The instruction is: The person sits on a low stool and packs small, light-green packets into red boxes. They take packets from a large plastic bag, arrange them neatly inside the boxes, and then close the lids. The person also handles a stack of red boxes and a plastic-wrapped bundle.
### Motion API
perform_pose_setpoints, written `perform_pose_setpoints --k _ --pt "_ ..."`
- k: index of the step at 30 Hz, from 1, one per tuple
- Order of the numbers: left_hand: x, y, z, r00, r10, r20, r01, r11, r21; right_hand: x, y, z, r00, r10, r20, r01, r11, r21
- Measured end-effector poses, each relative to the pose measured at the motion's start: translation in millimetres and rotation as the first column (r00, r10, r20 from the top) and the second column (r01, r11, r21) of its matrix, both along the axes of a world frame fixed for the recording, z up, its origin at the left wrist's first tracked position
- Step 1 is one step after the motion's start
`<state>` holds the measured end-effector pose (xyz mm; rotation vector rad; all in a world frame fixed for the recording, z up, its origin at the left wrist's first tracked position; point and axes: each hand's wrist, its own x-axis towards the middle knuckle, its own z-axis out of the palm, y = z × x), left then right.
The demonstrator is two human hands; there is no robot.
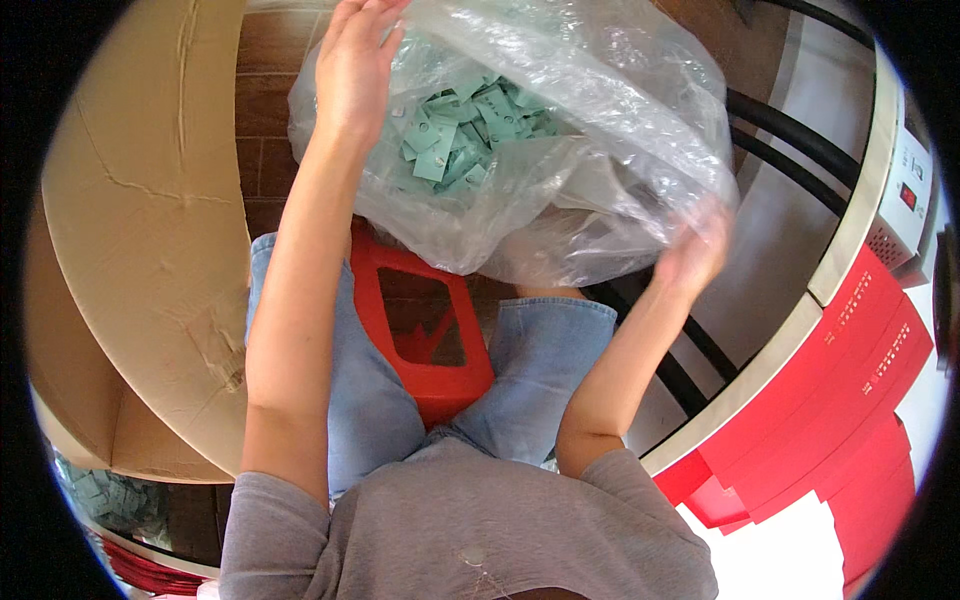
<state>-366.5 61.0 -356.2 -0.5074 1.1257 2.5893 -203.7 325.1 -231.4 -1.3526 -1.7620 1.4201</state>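
A large clear plastic bag (525,225) gapes in front of my knees, with a pile of small pale-green printed paper pieces (450,135) inside. My left hand (356,75) is at the bag's far left rim, its curled fingers on the plastic near the picture's top edge. At the near right side, my right hand (697,244) grips the bag's rim, slightly blurred and partly behind the film. A fold of plastic stretches across the bag's mouth between both hands and hides some of the contents.
A red plastic stool (442,382) shows between my legs. To the left stands an open cardboard box (150,225); behind it, another bag of green pieces (112,495). A table edge (772,375) curves along the right, bearing red printed sheets (847,375) and a white switch box (904,195).
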Motion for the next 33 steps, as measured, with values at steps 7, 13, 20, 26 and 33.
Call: perform_pose_setpoints --k 7,13,20,26,33 --pt "-4 27 6 0.996 -0.01 -0.088 0.021 0.992 0.128 -19 -130 -8 0.833 0.491 0.253 -0.473 0.397 0.787" --pt "-7 19 9 0.998 0.053 -0.037 -0.047 0.988 0.148 -46 -137 -243 0.712 0.528 0.462 -0.533 0.836 -0.135" --pt "-12 26 1 0.996 0.042 0.072 -0.056 0.977 0.204 -5 -112 -383 0.436 0.615 0.657 -0.325 0.789 -0.522" --pt "-12 22 11 0.982 0.073 0.174 -0.097 0.986 0.136 -29 -148 -360 0.303 0.377 0.875 0.118 0.897 -0.427" --pt "-16 23 2 0.987 -0.018 0.157 -0.016 0.977 0.213 -13 -150 -392 0.857 -0.133 0.498 0.439 0.696 -0.568"
